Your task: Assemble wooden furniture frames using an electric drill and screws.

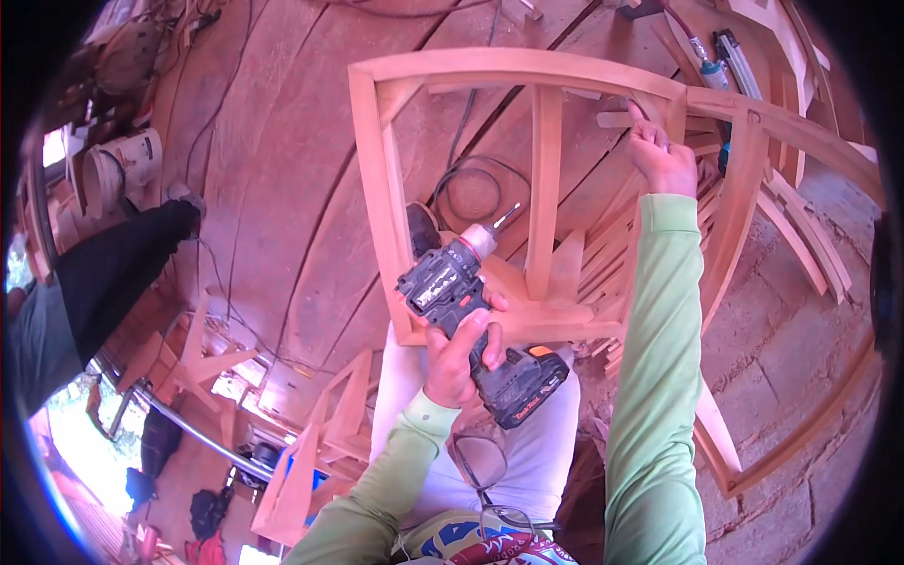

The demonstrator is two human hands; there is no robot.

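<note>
Dusty reddish planks (pixel 311 160) floor the workshop, giving way to rough brick (pixel 782 363) on the right. Across them stands a smooth, pale wooden frame (pixel 380 198) with a gently curved top rail and a straight slat (pixel 545 188). The left hand (pixel 457 353) wraps its fingers round the handle of a scuffed dark drill (pixel 441 282); its blocky battery (pixel 524 391) sits below them, its slim metal bit (pixel 508 217) beyond. The right hand (pixel 662 160) is at the frame's upper right corner, one finger extended, others curled; whether they grip wood cannot be told.
</note>
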